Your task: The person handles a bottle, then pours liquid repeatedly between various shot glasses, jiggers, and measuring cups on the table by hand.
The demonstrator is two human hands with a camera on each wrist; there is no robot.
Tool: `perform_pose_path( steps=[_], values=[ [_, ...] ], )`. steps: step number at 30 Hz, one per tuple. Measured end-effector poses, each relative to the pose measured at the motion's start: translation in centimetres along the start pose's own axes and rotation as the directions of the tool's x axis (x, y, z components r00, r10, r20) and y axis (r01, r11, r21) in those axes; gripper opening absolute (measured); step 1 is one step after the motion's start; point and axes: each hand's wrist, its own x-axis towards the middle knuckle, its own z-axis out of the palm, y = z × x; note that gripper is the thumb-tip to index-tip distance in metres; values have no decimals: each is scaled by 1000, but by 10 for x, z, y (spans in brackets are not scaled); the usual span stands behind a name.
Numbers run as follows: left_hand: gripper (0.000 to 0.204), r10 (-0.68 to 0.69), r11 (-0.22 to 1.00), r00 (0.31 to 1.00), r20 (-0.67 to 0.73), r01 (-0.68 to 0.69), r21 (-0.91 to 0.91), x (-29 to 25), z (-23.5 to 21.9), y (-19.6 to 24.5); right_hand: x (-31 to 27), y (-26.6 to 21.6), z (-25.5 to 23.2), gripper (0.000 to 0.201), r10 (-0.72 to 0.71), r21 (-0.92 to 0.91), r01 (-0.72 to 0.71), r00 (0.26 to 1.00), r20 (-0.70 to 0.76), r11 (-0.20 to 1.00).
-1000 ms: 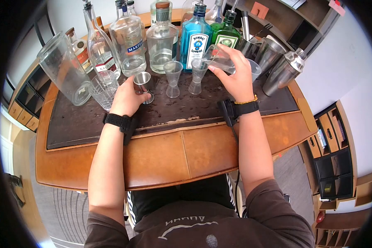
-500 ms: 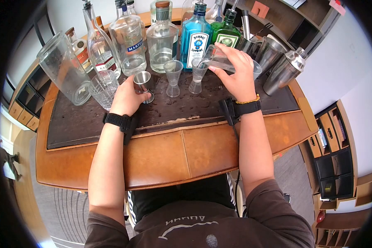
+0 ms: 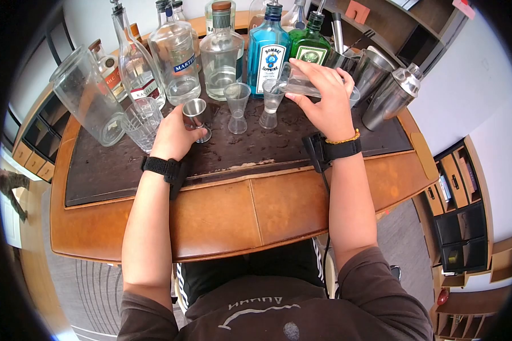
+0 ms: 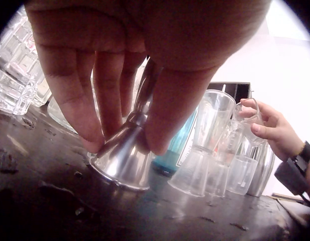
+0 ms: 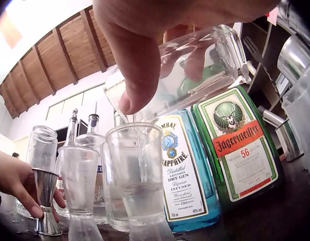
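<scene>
My left hand pinches a steel jigger between thumb and fingers. The jigger stands upright on the dark table top, and the fingertips lie on its lower cone. My right hand grips a clear glass, tipped nearly level with its mouth to the left. That mouth is right at the rim of a clear jigger, which has clear liquid in its upper cup. Between the steel jigger and this one stands a second clear jigger.
Behind the jiggers stand several bottles, among them a blue gin bottle and a green bottle. A cut-glass tumbler and a tall clear glass vessel are left of my left hand. Steel shakers stand at the right.
My right hand has shifted slightly right, tipping the glass nearer to level. Liquid in the clear jigger under it shows higher. My left hand and the steel jigger stay put.
</scene>
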Motion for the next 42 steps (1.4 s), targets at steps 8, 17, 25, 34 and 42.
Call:
perform_pose_path(
  steps=[8, 17, 25, 34, 42],
  values=[
    [52, 6, 997, 1000, 22, -7, 76, 1, -1, -2, 0, -3, -3, 56, 0, -26, 0, 1000, 11, 1000],
    [54, 7, 998, 1000, 24, -9, 69, 1, -1, 1, 1, -6, -4, 57, -11, -62, 13, 999, 35, 998],
    [45, -8, 999, 1000, 11, 7, 40, 0, -1, 3, 2, -9, -3, 59, -18, -108, 22, 999, 36, 994],
    [44, -15, 1000, 1000, 15, 15, 26, 0, -1, 1, 2, -9, 1, 61, -38, -164, 42, 999, 28, 986],
    [45, -8, 1000, 1000, 8, 8, 28, -1, -1, 3, 1, -9, 3, 57, 18, -137, -24, 999, -48, 990]
  ],
)
